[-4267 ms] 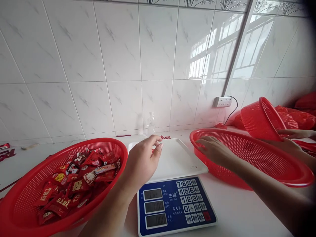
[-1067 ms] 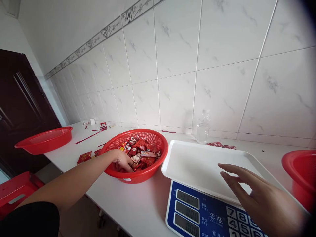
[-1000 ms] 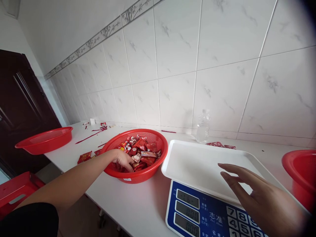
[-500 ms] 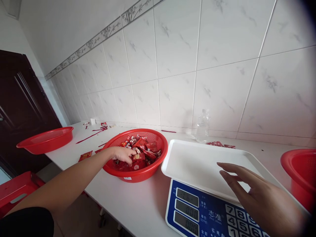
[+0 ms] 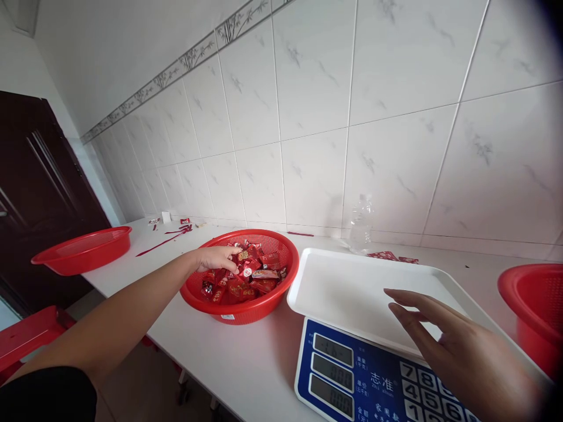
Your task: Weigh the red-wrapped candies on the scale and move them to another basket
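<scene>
A red perforated basket on the white table holds many small red packets. My left hand reaches over its left rim, with fingers curled at a red packet near the top of the heap. My right hand hovers above the white tray of the scale, thumb and fingers apart, with nothing between them. The blue scale panel shows number keys and three displays, partly covered by my right hand.
Another red basket sits at the table's left end, and a red container at the right edge. A clear bottle stands by the tiled wall. Red strips lie at the back left, and a red stool is lower left.
My left hand has risen slightly within the basket, and the packets beneath it have shifted, with more showing at the front. My right hand has barely moved.
</scene>
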Demonstrator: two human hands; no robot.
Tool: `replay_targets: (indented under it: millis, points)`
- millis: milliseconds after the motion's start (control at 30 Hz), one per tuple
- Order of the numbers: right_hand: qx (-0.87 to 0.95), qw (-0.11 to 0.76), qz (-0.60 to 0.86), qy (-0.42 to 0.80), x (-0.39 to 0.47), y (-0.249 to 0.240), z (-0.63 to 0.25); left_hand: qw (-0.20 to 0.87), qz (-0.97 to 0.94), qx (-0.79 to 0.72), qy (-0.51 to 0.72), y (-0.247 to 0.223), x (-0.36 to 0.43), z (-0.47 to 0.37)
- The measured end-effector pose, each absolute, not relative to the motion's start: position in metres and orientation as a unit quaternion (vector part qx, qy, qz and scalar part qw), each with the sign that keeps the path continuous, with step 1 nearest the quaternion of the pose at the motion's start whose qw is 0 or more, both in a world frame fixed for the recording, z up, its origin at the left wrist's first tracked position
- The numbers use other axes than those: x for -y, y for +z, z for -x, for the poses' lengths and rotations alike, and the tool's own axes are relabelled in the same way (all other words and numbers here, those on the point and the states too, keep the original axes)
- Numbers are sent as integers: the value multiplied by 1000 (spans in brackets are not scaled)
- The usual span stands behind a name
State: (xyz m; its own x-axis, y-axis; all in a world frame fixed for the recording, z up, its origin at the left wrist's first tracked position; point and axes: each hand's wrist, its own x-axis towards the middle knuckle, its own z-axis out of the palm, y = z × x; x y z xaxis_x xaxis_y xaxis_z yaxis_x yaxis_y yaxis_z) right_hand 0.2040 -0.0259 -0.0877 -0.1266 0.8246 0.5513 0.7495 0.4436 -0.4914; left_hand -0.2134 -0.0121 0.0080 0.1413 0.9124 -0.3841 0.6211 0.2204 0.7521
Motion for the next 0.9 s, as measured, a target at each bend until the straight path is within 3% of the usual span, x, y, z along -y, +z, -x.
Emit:
replay_targets:
  millis: [333, 533, 733, 900]
  points:
    - [756, 414, 504, 48, 32, -79, -199, 483, -635, -547, 252, 34, 1, 145]
    - [751, 446, 486, -9, 40, -73, -192, 526, -662, -495, 199, 21, -15, 63]
    - [771, 425, 470, -66, 37, -75, -194, 362, -803, -471, 56, -2, -29, 6]
    - [789, 389, 469, -73, 35, -74, -196, 292, -822, -485, 54, -8, -33, 1]
